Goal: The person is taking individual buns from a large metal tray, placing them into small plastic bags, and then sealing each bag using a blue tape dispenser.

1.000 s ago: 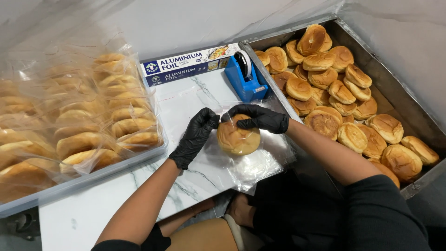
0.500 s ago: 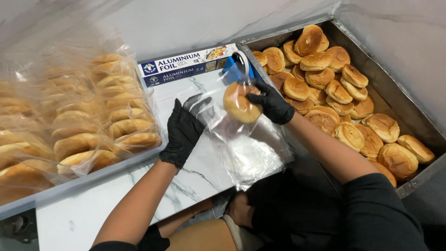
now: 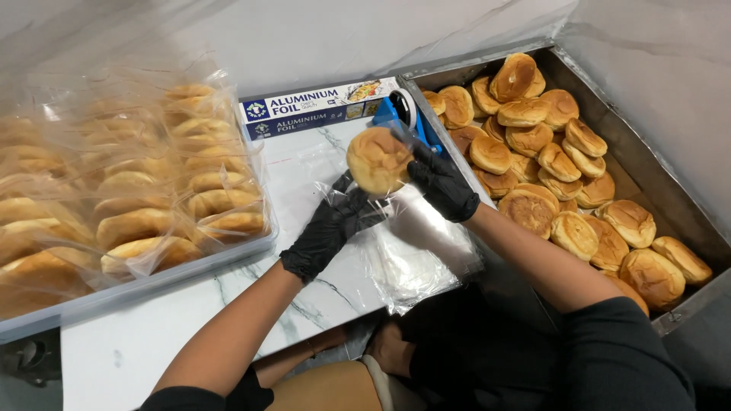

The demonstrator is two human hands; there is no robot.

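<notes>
A round golden bun (image 3: 378,158) is lifted above the marble counter, inside or against a clear plastic bag (image 3: 358,194). My right hand (image 3: 442,183), in a black glove, grips the bun's right side. My left hand (image 3: 331,227), also black-gloved, pinches the clear bag just below the bun. A stack of more clear bags (image 3: 415,255) lies flat on the counter under both hands.
A metal tray (image 3: 643,164) of several loose buns sits at the right. A blue tape dispenser (image 3: 407,114) and a long foil box (image 3: 316,106) lie behind the hands. At the left a white tray (image 3: 152,281) holds several bagged buns. The marble counter (image 3: 137,350) runs along the front.
Both hands have raised the bun and bag off the bag stack and carried them up and slightly left, the bag now hanging beneath the bun.
</notes>
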